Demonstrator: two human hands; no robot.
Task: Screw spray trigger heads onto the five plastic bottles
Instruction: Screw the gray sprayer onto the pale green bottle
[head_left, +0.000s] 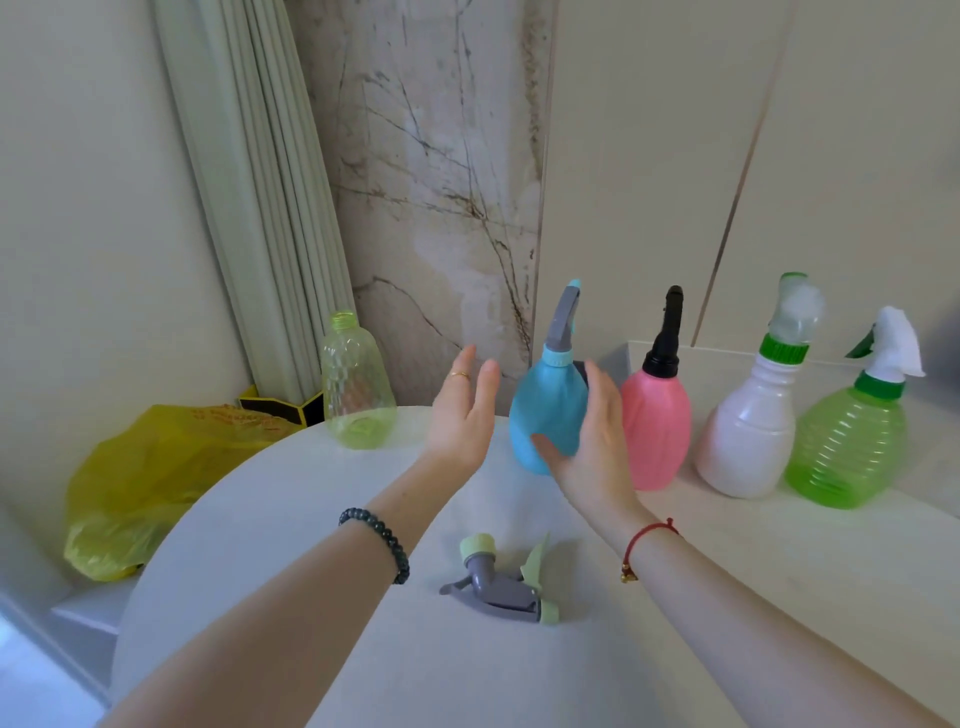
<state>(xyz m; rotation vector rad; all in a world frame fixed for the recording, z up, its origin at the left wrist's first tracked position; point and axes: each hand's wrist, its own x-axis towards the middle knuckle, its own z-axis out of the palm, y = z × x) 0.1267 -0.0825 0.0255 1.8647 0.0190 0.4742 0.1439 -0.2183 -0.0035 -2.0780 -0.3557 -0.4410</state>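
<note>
A blue bottle with a grey trigger head stands upright on the white round table. My right hand is open, its palm against the bottle's right side. My left hand hovers open just left of it, not touching. Right of the blue one stand a pink bottle with a black head, a white bottle and a green bottle, each with a head on. A clear yellow-green bottle with a bare neck stands at the far left. A loose grey and pale-green trigger head lies near me.
A yellow plastic bag sits off the table's left edge on a lower surface. Folded pale slats lean against the wall behind it. The white and green bottles stand on a ledge next to the table.
</note>
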